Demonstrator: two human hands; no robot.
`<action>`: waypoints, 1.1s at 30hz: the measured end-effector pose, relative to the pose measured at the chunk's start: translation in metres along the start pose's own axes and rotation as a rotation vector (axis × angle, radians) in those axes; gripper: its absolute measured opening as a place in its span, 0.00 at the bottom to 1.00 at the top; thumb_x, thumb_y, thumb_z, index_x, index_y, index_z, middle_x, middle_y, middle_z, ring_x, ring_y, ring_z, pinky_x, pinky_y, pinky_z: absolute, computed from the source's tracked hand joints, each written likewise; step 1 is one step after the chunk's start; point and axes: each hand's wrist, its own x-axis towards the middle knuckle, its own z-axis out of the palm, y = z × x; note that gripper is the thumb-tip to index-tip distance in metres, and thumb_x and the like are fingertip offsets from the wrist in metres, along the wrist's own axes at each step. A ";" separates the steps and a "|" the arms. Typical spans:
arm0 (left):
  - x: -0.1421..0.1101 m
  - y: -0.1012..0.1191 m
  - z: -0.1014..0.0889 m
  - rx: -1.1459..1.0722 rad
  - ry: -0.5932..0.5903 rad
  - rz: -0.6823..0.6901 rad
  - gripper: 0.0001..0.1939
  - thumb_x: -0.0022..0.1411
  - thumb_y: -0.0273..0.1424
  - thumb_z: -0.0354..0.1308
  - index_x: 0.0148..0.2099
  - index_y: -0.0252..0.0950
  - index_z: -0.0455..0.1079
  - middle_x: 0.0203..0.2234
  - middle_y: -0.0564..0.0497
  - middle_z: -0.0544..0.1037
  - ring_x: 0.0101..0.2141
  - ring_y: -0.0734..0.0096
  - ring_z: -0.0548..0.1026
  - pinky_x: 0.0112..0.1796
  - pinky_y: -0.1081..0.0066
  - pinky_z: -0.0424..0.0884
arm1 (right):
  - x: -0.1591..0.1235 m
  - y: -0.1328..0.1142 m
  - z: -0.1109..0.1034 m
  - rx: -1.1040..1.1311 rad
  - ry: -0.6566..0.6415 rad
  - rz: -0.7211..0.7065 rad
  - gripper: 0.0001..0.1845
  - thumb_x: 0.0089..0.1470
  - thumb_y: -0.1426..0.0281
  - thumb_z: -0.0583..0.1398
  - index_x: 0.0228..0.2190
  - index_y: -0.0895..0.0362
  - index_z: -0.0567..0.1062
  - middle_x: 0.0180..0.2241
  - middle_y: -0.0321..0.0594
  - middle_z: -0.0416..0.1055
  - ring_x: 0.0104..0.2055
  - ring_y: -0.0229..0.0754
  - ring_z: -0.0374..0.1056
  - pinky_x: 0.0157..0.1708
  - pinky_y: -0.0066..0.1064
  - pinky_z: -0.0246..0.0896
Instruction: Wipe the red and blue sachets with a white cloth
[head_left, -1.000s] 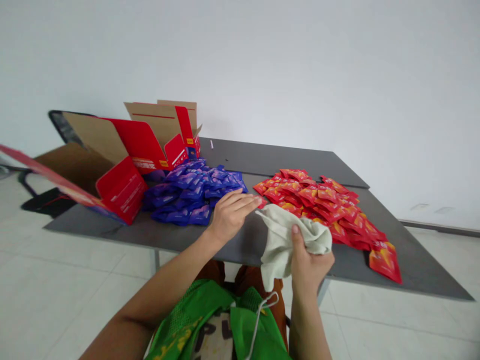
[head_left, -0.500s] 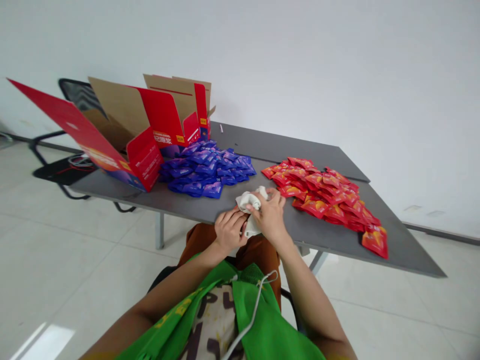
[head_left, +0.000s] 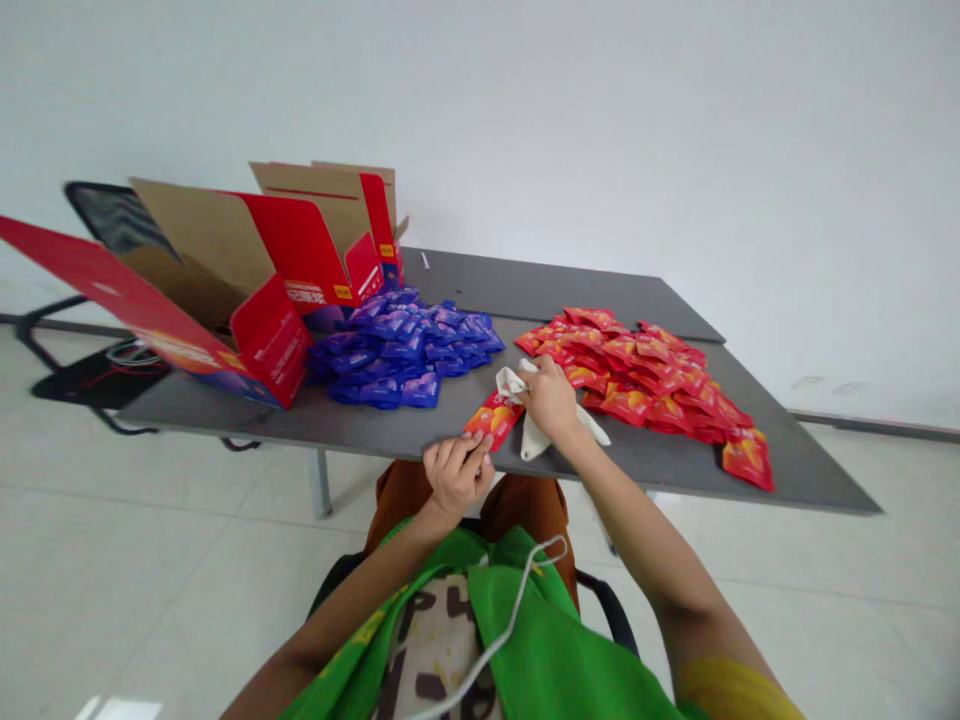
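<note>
Two grips are working near the front edge of the tabletop (head_left: 375,432): I have the left grip (head_left: 454,475) pinching the lower end of a red sachet (head_left: 493,420), and the right grip (head_left: 551,398) pressed onto a crumpled white cloth (head_left: 534,438), between the blue sachets (head_left: 397,350) and the red pile (head_left: 637,375).

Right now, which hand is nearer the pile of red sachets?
The right hand is nearer, on a white cloth beside the red sachets; the left hand is farther away, behind a loose red sachet.

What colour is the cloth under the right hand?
The cloth is off-white; the head view shows it best.
</note>
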 end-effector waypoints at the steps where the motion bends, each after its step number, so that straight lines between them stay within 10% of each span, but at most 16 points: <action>1: 0.000 0.001 0.001 0.004 0.024 0.001 0.14 0.57 0.28 0.56 0.45 0.42 0.75 0.37 0.50 0.80 0.38 0.66 0.74 0.39 0.62 0.58 | -0.007 -0.004 -0.002 0.030 0.017 -0.056 0.11 0.60 0.66 0.56 0.42 0.53 0.77 0.48 0.45 0.61 0.46 0.43 0.59 0.43 0.29 0.57; 7: 0.003 0.002 0.006 0.051 0.081 -0.014 0.08 0.57 0.31 0.55 0.29 0.39 0.74 0.25 0.51 0.78 0.30 0.69 0.72 0.35 0.62 0.55 | -0.041 -0.025 0.014 0.124 -0.109 -0.435 0.13 0.61 0.65 0.57 0.46 0.48 0.74 0.48 0.40 0.62 0.47 0.40 0.61 0.42 0.26 0.58; 16: 0.000 -0.002 0.000 -0.026 -0.030 -0.034 0.14 0.58 0.29 0.56 0.46 0.45 0.75 0.34 0.52 0.81 0.36 0.68 0.75 0.38 0.62 0.56 | 0.014 0.001 0.017 -0.151 -0.133 -0.003 0.12 0.59 0.63 0.58 0.42 0.53 0.76 0.48 0.43 0.62 0.45 0.42 0.62 0.39 0.27 0.62; 26: -0.004 -0.001 0.012 0.044 -0.049 -0.116 0.11 0.58 0.34 0.53 0.29 0.41 0.75 0.25 0.50 0.78 0.31 0.67 0.73 0.36 0.61 0.54 | -0.035 -0.037 0.014 0.081 -0.181 -0.325 0.13 0.60 0.61 0.58 0.47 0.41 0.75 0.50 0.38 0.62 0.48 0.42 0.59 0.42 0.26 0.59; 33: 0.017 0.012 -0.011 -0.007 -0.121 -0.166 0.11 0.58 0.36 0.53 0.39 0.41 0.75 0.32 0.49 0.77 0.36 0.62 0.70 0.38 0.60 0.58 | 0.001 -0.004 0.026 -0.016 -0.014 0.021 0.15 0.60 0.68 0.56 0.46 0.45 0.76 0.48 0.42 0.62 0.47 0.44 0.60 0.43 0.29 0.58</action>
